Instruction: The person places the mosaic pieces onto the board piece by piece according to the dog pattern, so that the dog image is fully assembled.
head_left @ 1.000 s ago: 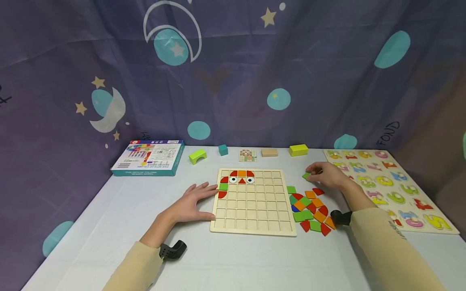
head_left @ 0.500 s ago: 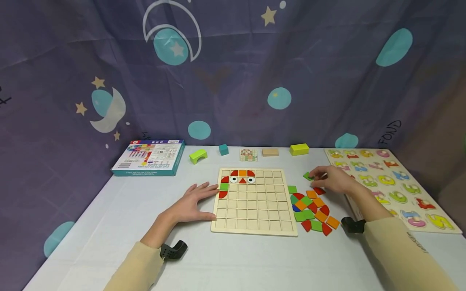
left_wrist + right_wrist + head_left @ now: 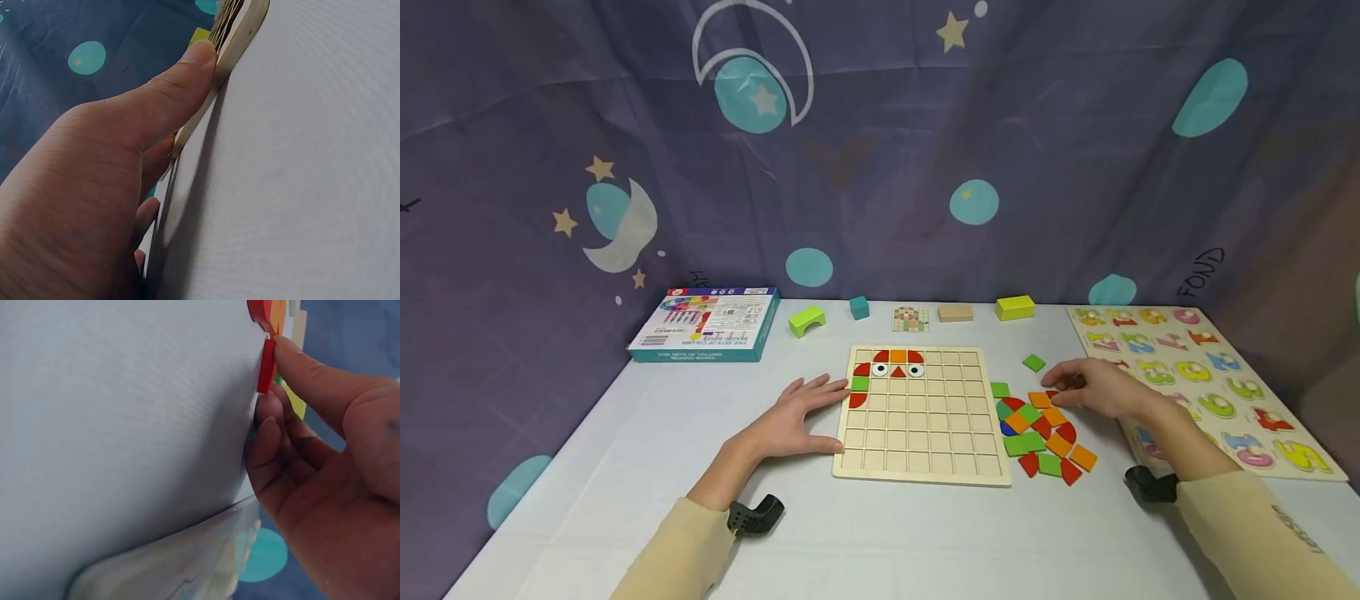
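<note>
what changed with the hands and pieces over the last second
The right hand let go of the green square, which now lies alone on the table, and moved toward the person to a red piece at the pile's edge. The left hand stayed flat against the wooden board; the placed pieces are unchanged.

Blue box [image 3: 706,325], number puzzle [image 3: 1206,379], blocks along backdrop.
</note>
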